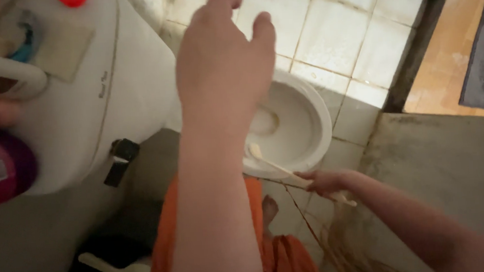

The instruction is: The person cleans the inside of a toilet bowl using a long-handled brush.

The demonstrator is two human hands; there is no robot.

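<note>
Below, in the head view, a pale brush (288, 174) was gripped in the closed fingers of the right hand (326, 181), its head pointed away from the fingers and laid on the rim of the white toilet bowl (312, 115). The left hand (225, 70) was raised above the bowl, fingers loosely spread, nothing held.

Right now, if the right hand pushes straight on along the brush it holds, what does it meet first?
Probably the toilet bowl: the right hand grips a pale brush whose head already lies over the bowl's near rim. Depth is unclear, so whether it touches I cannot tell.
</note>
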